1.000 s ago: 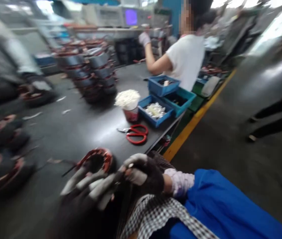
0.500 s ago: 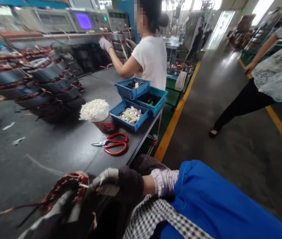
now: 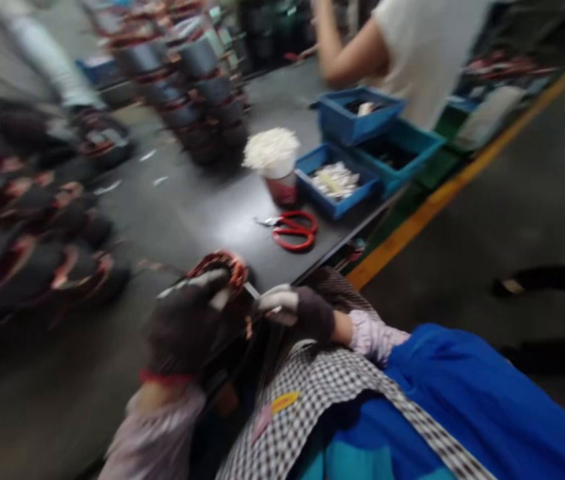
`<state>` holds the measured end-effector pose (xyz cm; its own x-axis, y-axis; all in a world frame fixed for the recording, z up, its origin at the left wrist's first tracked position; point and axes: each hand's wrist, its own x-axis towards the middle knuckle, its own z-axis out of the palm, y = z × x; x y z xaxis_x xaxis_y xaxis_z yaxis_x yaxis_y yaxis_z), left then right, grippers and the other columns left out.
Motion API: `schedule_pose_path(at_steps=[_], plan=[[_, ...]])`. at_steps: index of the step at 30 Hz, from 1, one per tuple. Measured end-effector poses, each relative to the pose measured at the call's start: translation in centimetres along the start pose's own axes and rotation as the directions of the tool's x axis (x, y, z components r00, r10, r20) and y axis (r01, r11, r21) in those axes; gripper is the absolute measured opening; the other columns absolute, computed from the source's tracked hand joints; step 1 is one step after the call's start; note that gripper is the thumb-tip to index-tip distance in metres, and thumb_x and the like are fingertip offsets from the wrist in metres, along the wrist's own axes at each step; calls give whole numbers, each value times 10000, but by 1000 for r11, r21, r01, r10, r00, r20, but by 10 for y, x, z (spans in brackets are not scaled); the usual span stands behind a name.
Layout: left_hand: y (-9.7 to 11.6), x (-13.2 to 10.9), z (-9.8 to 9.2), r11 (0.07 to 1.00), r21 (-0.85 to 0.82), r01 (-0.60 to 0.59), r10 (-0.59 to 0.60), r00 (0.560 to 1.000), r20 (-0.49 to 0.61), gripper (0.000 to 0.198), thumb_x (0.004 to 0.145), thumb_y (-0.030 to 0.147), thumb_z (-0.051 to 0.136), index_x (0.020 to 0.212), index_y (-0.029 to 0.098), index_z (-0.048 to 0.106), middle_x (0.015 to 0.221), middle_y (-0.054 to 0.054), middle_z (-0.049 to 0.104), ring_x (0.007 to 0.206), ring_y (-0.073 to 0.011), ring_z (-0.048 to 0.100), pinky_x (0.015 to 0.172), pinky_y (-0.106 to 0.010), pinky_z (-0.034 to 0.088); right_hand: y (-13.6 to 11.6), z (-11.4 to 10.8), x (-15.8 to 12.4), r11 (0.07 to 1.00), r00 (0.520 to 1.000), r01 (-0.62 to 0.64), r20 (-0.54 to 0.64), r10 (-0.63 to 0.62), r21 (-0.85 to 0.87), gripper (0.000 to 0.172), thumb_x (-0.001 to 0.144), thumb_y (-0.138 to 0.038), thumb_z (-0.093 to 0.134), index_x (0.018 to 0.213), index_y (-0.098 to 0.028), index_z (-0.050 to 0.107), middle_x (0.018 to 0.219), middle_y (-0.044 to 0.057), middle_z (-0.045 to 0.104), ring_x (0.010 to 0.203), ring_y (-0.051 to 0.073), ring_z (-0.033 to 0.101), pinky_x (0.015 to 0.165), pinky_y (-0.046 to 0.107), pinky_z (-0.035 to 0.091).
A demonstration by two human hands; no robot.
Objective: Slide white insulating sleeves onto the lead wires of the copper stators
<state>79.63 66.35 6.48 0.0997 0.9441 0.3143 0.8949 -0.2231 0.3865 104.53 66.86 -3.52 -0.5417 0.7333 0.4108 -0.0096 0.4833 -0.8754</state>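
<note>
My left hand [image 3: 185, 320], in a dark glove with pale fingertips, is closed round a ring-shaped motor stator [image 3: 235, 267] with copper windings, at the table's near edge. Loose wire leads stick out to its left. My right hand [image 3: 287, 305], gloved too, pinches a thin white strip [image 3: 251, 291] whose far end meets the stator's side; motion blur hides whether it goes inside. Just beyond lie red-handled scissors [image 3: 295, 231], with nobody touching them. Behind them stands a cup [image 3: 281, 189] packed with thin white sticks [image 3: 271, 148].
Blue bins [image 3: 335, 208] sit at the table's right edge, one stacked on others. Stators stand in piles at the back [image 3: 202, 90] and left [image 3: 27, 260]. One person's arm [image 3: 52, 60] reaches in at far left; another person [image 3: 427, 53] works behind the bins. A yellow line [image 3: 402, 230] marks the floor.
My view has swung left and down, so the scissors, cup and bins appear farther right and higher. The left-hand person has come into view. Both hands keep their hold.
</note>
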Motion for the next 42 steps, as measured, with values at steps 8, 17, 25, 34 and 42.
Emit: schedule_pose_path(at_steps=[8, 17, 25, 34, 42], plan=[[-17, -6, 27, 976, -110, 189, -184, 981, 57, 369, 1037, 128, 798, 1331, 260, 978, 1338, -57, 972, 1301, -273, 924, 1272, -449, 719, -4, -2, -4, 994, 986, 78, -139, -88, -73, 274, 1238, -307, 714, 1396, -399, 917, 1107, 32, 934, 897, 227, 906, 824, 349, 788], [-16, -9, 29, 979, -105, 177, -169, 983, 73, 382, 1024, 90, 854, 1345, 261, 974, 1353, -59, 968, 1321, -284, 913, 1287, -474, 704, -4, 4, -8, 990, 992, -27, -129, 9, -136, 233, 1203, -401, 740, 1275, -337, 952, 1120, 76, 939, 963, 264, 926, 881, 385, 808], [-5, -13, 35, 982, -16, 191, -190, 981, 37, 337, 1099, 176, 835, 1421, 213, 926, 1367, -86, 952, 1332, -313, 879, 1347, -546, 648, 15, 3, 20, 983, 994, 59, -81, -74, -172, 278, 1221, -333, 700, 1336, -300, 950, 1309, 120, 929, 1169, 259, 914, 1039, 394, 784], [-5, -20, 54, 962, -110, 249, -253, 967, -25, 561, 1080, 132, 759, 1623, 234, 856, 1569, -103, 896, 1602, -332, 777, 1491, -551, 562, 29, 4, 27, 987, 984, -11, -178, -18, -159, 179, 1125, -359, 803, 1191, -301, 959, 1216, 124, 927, 1104, 290, 916, 1007, 479, 811], [-14, -29, 84, 811, -528, 250, -331, 941, -63, 504, 1107, 205, 840, 1610, 218, 862, 1553, -108, 905, 1456, -322, 877, 1332, -534, 718, 6, 6, 52, 906, 867, -355, -282, 412, 231, 369, 838, -529, 1036, 1033, -261, 874, 1008, 110, 922, 890, 284, 868, 834, 456, 766]])
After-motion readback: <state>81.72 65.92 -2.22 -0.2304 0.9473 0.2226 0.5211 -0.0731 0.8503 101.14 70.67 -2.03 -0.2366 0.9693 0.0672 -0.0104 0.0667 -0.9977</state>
